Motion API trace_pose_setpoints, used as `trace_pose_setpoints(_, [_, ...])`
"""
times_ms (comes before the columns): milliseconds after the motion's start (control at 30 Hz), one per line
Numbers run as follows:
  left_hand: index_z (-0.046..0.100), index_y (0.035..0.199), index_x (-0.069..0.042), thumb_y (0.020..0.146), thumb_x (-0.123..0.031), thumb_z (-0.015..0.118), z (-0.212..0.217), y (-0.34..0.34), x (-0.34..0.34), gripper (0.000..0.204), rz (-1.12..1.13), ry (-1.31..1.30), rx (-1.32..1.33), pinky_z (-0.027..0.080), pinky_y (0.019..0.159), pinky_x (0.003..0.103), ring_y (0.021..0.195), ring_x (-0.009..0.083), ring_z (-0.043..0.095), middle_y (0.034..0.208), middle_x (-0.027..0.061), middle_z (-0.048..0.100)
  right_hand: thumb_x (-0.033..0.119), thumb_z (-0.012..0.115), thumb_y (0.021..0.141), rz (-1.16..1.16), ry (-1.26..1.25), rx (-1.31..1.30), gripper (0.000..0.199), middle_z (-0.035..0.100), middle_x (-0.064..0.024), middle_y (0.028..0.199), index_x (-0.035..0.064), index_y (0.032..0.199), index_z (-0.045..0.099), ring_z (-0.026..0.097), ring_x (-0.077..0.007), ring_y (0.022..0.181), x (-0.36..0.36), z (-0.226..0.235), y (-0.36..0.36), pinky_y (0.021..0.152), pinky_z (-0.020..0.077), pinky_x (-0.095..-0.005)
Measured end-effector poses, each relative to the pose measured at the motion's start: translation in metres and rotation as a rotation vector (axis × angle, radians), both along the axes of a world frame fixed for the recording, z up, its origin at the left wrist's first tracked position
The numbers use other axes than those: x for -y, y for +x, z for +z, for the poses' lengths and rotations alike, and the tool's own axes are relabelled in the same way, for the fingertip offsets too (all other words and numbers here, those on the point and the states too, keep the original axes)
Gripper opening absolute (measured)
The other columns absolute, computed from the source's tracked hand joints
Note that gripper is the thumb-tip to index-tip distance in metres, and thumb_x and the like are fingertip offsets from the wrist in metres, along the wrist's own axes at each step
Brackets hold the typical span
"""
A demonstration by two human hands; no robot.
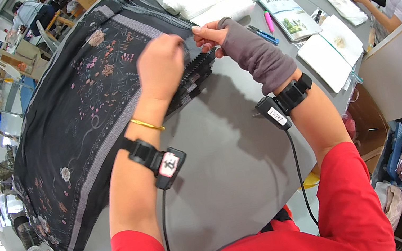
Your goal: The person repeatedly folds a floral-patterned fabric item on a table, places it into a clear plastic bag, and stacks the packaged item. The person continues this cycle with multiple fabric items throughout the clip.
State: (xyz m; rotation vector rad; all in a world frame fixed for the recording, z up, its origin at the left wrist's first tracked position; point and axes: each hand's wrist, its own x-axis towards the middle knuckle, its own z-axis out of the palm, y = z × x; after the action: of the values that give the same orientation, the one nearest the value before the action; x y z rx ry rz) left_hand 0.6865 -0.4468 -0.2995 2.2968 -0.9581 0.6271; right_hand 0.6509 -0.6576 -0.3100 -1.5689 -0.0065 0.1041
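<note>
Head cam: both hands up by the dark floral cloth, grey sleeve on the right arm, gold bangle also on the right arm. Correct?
Not quite: the head view shows the gold bangle on the left arm. The grey sleeve on the right arm and both hands by the dark floral cloth stand.

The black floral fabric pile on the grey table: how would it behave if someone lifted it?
The black floral fabric pile would probably sag, as its cloth shows soft creases. It may feel heavy overall, since several stacked edges show.
</note>
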Motion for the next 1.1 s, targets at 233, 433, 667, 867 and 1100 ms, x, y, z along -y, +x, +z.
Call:
trace_pose_setpoints(233, [0.079, 0.103, -0.004, 0.097, -0.015, 0.072, 0.078, 0.024, -0.014, 0.014, 0.036, -0.179, 0.089, 0.057, 0.074, 0.034, 0.079, 0.0198, 0.070, 0.091, 0.0086, 0.075, 0.040, 0.081, 0.094, -0.161, -0.206, -0.090, 0.036, 0.071, -0.0004, 0.081, 0.0052, 0.099, 0.077, 0.061, -0.0093, 0.075, -0.010, -0.050, 0.001, 0.062, 0.0462, -0.0268])
trace_pose_setpoints(433, [0.075, 0.101, -0.005, 0.087, -0.015, 0.078, -0.028, -0.001, -0.007, 0.017, -0.037, 0.153, 0.157, 0.057, 0.082, 0.040, 0.094, 0.0287, 0.067, 0.098, 0.0054, 0.070, 0.036, 0.075, 0.098, -0.125, -0.004, -0.142, 0.023, 0.063, 0.0070, 0.084, 0.0157, 0.090, 0.067, 0.054, -0.0041, 0.072, -0.003, -0.054, -0.004, 0.058, 0.0356, -0.0229])
trace_pose_setpoints(667, [0.074, 0.097, -0.006, 0.086, -0.010, 0.076, -0.039, -0.004, -0.009, 0.012, -0.015, 0.150, 0.219, 0.057, 0.079, 0.040, 0.093, 0.0264, 0.067, 0.098, 0.0047, 0.069, 0.029, 0.073, 0.098, -0.139, -0.153, -0.027, 0.026, 0.057, 0.0017, 0.075, 0.0079, 0.088, 0.063, 0.053, -0.0102, 0.069, 0.003, -0.039, 0.004, 0.060, 0.0434, -0.0302])
trace_pose_setpoints(867, [0.074, 0.093, -0.006, 0.089, -0.009, 0.070, -0.018, -0.006, -0.002, 0.006, 0.042, -0.004, 0.118, 0.057, 0.078, 0.042, 0.090, 0.0309, 0.068, 0.093, 0.0082, 0.070, 0.013, 0.081, 0.085, -0.196, -0.823, 0.895, 0.046, 0.065, -0.0104, 0.127, 0.0170, 0.129, 0.067, 0.059, -0.0331, 0.121, -0.011, -0.032, 0.013, 0.107, 0.0491, -0.0449])
trace_pose_setpoints(1100, [0.073, 0.095, -0.002, 0.104, -0.055, 0.064, 0.002, -0.095, -0.065, 0.055, -0.139, -0.790, -1.231, 0.058, 0.064, 0.042, 0.079, 0.0295, 0.074, 0.084, 0.0121, 0.072, 0.003, 0.056, 0.093, -0.008, -0.669, 1.179, 0.045, 0.066, -0.0182, 0.142, -0.0008, 0.136, 0.067, 0.062, -0.0306, 0.133, 0.027, 0.011, 0.043, 0.113, 0.0473, -0.0394])
